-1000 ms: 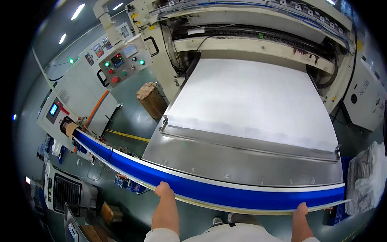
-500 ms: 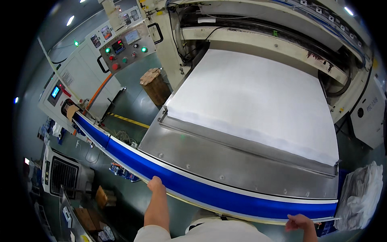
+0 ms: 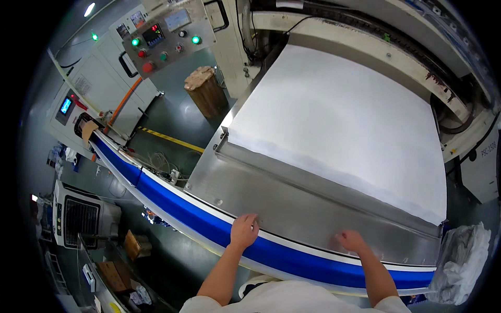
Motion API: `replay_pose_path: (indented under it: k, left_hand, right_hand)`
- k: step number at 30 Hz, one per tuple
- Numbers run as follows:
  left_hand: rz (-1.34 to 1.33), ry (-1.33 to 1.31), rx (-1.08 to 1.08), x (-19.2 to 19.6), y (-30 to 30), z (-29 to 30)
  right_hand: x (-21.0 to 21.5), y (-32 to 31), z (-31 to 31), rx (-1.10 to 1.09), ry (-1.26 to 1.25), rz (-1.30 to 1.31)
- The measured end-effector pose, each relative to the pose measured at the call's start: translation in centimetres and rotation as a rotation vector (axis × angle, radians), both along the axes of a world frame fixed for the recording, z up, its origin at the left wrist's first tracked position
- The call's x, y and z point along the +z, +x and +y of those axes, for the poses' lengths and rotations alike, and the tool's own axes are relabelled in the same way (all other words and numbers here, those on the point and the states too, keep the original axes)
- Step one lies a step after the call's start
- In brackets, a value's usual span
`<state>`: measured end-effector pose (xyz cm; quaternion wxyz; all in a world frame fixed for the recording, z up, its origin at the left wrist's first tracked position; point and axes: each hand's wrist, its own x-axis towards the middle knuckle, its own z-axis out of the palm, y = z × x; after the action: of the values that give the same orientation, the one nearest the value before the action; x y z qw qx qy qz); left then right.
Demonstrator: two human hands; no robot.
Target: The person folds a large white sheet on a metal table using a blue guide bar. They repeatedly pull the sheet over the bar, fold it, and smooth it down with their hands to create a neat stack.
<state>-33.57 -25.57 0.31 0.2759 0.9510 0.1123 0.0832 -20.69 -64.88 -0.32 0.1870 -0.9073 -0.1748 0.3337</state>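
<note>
My left hand [image 3: 244, 230] hovers at the far white rail of a blue conveyor belt [image 3: 209, 225], its fingers loosely bent, thumb apart, nothing visible in them. Farther right, my right hand [image 3: 350, 241] is over the near part of a bare steel plate [image 3: 282, 201]. Its fingers look curled but are smeared by motion, and I see no thing in them. Beyond the plate's raised metal lip lies a stack of white sheets [image 3: 339, 125], level on the machine bed. Whether either hand touches the steel cannot be made out.
A control panel [image 3: 168, 34] with lit buttons stands at the far left, near a brown paper-wrapped roll [image 3: 209, 99]. Crumpled clear plastic [image 3: 462, 266] hangs at the belt's right end. A white air cooler [image 3: 86, 216] stands on the floor at left.
Both hands have left the belt's near edge and reached forward, the left one also rightward, the right one leftward. The view has shifted somewhat; the white stack lies as before.
</note>
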Motion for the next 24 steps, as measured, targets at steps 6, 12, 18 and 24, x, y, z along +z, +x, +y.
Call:
replay_pose_path:
  k: [6,12,18,24]
  left_hand:
    - [-0.054,0.012,-0.077,-3.7,7.9,3.6]
    - [-0.119,0.133,-0.047,-4.4,14.9,7.1]
    - [-0.051,0.216,0.029,-5.8,15.9,8.7]
    - [-0.029,0.177,0.033,-6.9,16.6,8.4]
  right_hand:
    - [1.4,6.6,12.6,0.092,0.048,-0.039]
    - [2.9,14.9,25.7,0.106,0.170,-0.187]
    - [2.1,22.7,38.1,0.141,0.422,-0.231]
    - [-1.0,27.6,44.3,0.127,0.514,-0.246]
